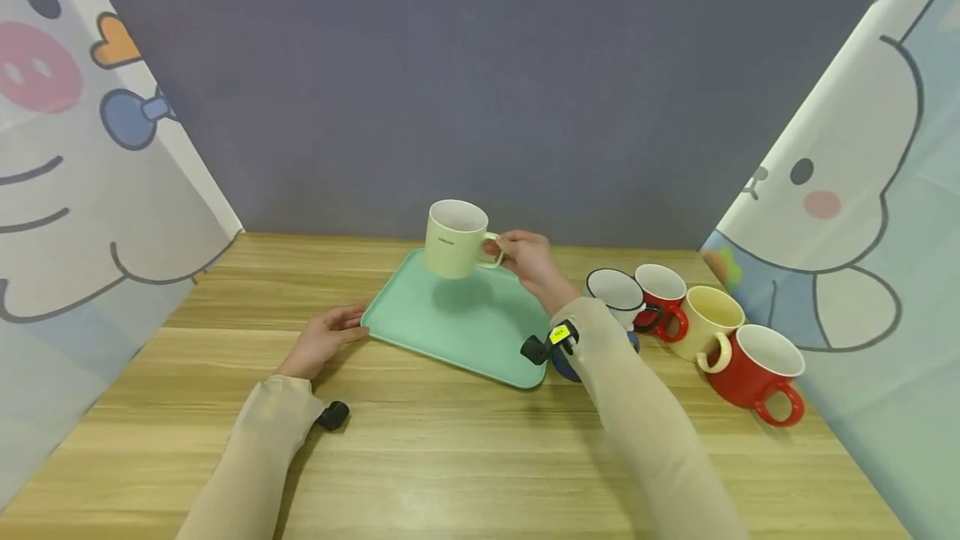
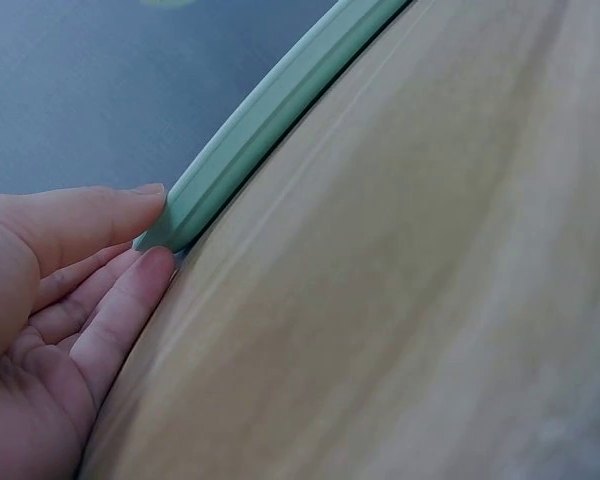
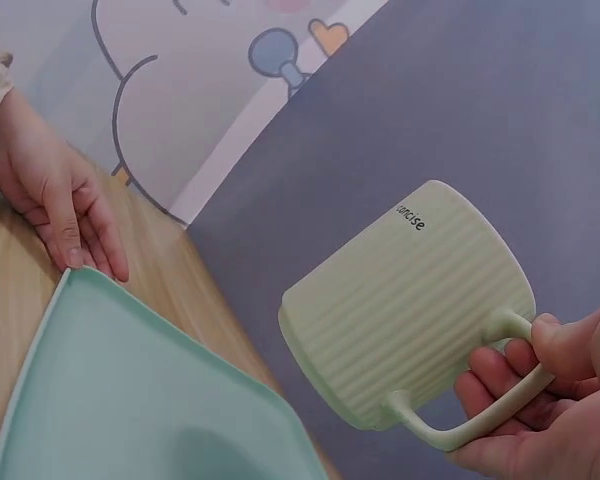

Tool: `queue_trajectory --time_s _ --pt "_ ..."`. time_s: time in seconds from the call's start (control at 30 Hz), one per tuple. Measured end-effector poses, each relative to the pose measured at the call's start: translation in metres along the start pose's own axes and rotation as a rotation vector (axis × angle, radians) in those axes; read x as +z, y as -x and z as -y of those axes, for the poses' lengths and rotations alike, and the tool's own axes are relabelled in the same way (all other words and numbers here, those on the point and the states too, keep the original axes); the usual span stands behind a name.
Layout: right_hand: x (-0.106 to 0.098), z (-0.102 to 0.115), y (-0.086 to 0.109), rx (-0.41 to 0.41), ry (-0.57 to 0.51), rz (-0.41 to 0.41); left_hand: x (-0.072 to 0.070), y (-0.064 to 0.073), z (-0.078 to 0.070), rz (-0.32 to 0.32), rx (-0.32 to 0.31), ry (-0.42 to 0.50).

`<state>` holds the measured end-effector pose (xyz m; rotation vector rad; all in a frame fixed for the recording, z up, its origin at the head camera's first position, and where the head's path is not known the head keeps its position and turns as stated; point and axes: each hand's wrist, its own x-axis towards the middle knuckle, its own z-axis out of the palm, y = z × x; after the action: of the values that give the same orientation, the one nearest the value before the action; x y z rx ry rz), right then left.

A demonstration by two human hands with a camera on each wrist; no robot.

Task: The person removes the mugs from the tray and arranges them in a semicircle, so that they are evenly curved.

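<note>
A pale green mug (image 1: 454, 247) with ribbed sides and small dark lettering (image 3: 412, 218) hangs upright above a mint green tray (image 1: 468, 327). My right hand (image 1: 527, 263) grips it by the handle (image 3: 480, 415), fingers curled through the loop. The tray lies on the wooden table, and the mug casts a shadow on it. At the tray's near left corner is my left hand (image 1: 324, 342). In the left wrist view its thumb (image 2: 105, 220) and fingertips pinch that corner.
Right of the tray stand a white mug with a dark rim (image 1: 613, 290), a red mug (image 1: 660, 288), a yellow mug (image 1: 701, 327) and another red mug (image 1: 753, 369). My right sleeve (image 1: 630, 390) partly hides a dark blue item (image 1: 564, 365). A grey panel (image 1: 480, 90) rises behind.
</note>
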<state>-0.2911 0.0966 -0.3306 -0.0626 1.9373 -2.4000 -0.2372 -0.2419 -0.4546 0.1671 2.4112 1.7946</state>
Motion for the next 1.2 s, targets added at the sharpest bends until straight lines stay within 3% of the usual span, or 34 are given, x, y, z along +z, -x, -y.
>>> queue_trajectory --time_s 0.47,0.97,1.2 --pt "-0.047 0.025 0.03 -0.005 -0.009 0.1 0.0 0.0 0.001 0.005 -0.014 0.0" --pt "-0.1 0.042 0.068 -0.09 -0.025 0.139 -0.001 -0.002 0.0 -0.001 -0.014 -0.004" --pt "-0.123 0.043 0.084 -0.169 -0.02 0.175 0.0 0.0 -0.001 -0.005 -0.013 0.006"
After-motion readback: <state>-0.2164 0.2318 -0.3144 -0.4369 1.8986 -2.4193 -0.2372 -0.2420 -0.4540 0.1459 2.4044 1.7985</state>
